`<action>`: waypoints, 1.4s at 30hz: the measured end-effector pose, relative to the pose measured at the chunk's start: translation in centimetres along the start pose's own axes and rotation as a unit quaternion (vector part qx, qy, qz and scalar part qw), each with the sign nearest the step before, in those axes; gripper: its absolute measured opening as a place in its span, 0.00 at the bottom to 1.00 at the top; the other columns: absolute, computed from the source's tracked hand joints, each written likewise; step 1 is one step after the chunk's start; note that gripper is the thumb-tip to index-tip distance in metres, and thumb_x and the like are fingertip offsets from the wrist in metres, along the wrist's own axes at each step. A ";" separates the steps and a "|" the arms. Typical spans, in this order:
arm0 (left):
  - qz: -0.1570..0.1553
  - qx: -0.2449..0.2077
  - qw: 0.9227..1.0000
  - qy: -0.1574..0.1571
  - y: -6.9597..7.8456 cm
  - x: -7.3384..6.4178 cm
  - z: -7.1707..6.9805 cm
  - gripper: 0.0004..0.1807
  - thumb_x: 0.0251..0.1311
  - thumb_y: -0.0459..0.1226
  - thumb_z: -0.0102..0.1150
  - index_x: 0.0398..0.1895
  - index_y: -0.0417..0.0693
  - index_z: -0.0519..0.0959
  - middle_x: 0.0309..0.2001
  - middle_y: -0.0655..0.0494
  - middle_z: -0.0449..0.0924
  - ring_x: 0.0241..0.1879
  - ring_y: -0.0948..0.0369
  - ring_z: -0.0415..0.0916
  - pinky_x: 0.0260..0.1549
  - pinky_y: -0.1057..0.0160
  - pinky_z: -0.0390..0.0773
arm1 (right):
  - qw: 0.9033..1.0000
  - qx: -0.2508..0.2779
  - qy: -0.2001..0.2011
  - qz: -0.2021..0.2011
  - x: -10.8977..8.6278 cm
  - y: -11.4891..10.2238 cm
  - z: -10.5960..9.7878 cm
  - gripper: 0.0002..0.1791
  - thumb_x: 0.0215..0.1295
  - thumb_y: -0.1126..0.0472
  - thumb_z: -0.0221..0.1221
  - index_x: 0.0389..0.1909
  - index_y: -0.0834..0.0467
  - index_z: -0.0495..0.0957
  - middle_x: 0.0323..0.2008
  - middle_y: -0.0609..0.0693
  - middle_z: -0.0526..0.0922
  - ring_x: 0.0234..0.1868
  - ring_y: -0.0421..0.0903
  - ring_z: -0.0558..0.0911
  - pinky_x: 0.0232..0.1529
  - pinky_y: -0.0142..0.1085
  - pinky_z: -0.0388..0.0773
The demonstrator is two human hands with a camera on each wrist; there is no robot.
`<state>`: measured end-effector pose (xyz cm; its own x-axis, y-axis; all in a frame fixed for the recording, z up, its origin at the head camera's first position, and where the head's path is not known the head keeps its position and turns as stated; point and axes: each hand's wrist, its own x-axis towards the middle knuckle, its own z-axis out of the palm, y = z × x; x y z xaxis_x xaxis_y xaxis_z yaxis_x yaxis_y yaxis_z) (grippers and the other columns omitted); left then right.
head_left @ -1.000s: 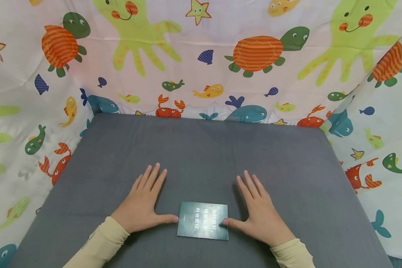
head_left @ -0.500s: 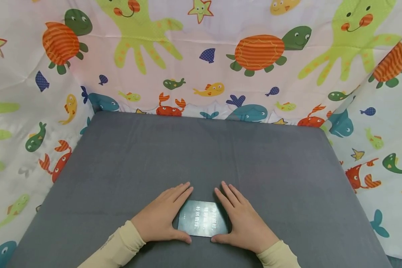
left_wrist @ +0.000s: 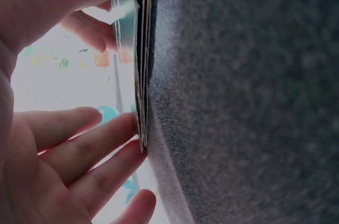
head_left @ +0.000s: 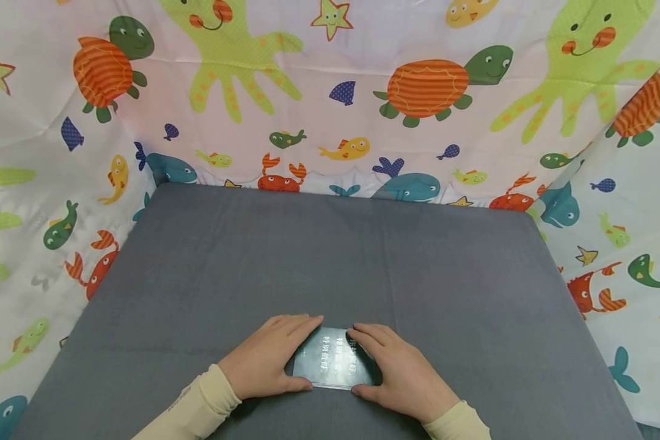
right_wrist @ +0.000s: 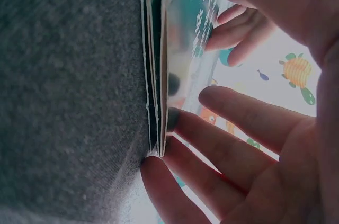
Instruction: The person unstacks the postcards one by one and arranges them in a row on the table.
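A glossy teal card pack point(head_left: 332, 360) with white printed characters lies at the near middle of the grey surface. My left hand point(head_left: 272, 357) holds its left side, thumb at the near corner and fingers at the far one. On the opposite side my right hand point(head_left: 401, 373) holds it the same way, the index fingertip over its top face. Several thin layers, slightly fanned apart, show along the edge of the card pack point(left_wrist: 142, 70) in the left wrist view. In the right wrist view the fingertips point(right_wrist: 175, 118) meet the far end of these layers.
A grey cloth-covered table point(head_left: 286, 256) spreads out beyond both hands. Behind it and at both sides hangs a white curtain point(head_left: 313, 79) printed with turtles, crabs, whales and other sea animals.
Both hands, spread wide beside the card pack a second ago, have come inward and their fingers have bent down onto its sides. The pack has barely shifted.
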<state>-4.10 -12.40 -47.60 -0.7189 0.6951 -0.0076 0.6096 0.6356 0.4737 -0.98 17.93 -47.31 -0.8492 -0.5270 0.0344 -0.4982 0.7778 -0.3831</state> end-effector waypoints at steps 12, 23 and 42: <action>0.004 0.009 1.000 0.018 -0.4 -0.5 -0.7 0.58 0.56 0.58 0.81 0.85 0.48 0.63 0.77 0.57 0.73 0.74 0.57 0.73 0.75 0.47 0.72 | 1.000 0.012 -0.003 -0.014 1.3 -0.4 -0.5 0.50 0.52 0.40 0.82 0.76 0.48 0.75 0.74 0.45 0.78 0.73 0.45 0.78 0.65 0.47 0.85; -0.006 -0.022 1.000 0.020 -1.4 -0.6 -2.4 0.57 0.57 0.55 0.82 0.85 0.47 0.62 0.77 0.55 0.73 0.75 0.53 0.72 0.76 0.44 0.70 | 0.999 -0.009 0.002 -0.046 3.6 -0.6 -1.8 0.50 0.50 0.37 0.82 0.74 0.48 0.76 0.70 0.41 0.80 0.69 0.42 0.79 0.61 0.47 0.86; -0.185 -0.092 0.978 0.027 -16.8 -1.4 -12.5 0.55 0.56 0.44 0.84 0.85 0.58 0.62 0.83 0.50 0.64 0.78 0.44 0.66 0.74 0.33 0.71 | 0.997 -0.050 -0.024 -0.056 23.9 -6.1 0.1 0.50 0.60 0.34 0.75 0.80 0.51 0.70 0.73 0.48 0.79 0.71 0.48 0.78 0.70 0.47 0.81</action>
<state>-17.50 -28.22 -44.49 -0.8980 0.4079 -0.1646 0.2378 0.7650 0.5985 -18.26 0.54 -44.23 -0.7788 -0.6267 0.0264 -0.6066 0.7418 -0.2859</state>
